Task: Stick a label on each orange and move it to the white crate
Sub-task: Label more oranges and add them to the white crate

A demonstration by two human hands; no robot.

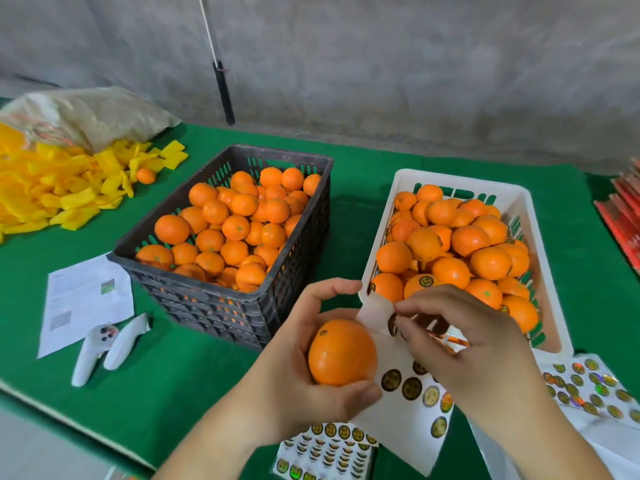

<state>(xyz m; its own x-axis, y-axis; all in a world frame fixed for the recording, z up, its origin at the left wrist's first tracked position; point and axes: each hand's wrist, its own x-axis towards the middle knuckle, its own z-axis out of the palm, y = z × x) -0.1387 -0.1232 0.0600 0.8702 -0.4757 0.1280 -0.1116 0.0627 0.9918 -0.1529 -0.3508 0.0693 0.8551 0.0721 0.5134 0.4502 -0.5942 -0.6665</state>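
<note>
1. At 6 o'clock, a sticker sheet (325, 452) lies flat on the green bench (180, 386).
2. The left hand (298, 362) cups an orange (342, 352) and also holds a white label sheet (401, 407) behind it.
3. The right hand (464, 344) pinches a round label (393, 323) at that sheet's upper edge.
4. At 4 o'clock, holographic stickers (588, 386) lie spread out.
5. At 2 o'clock, the white crate (519, 199) holds oranges, some of them labelled.
6. At 11 o'clock, the black crate (221, 306) holds oranges.
7. At 8 o'clock lie two white controllers (104, 348); yellow wrappers (62, 188) are heaped at 10 o'clock.
</note>
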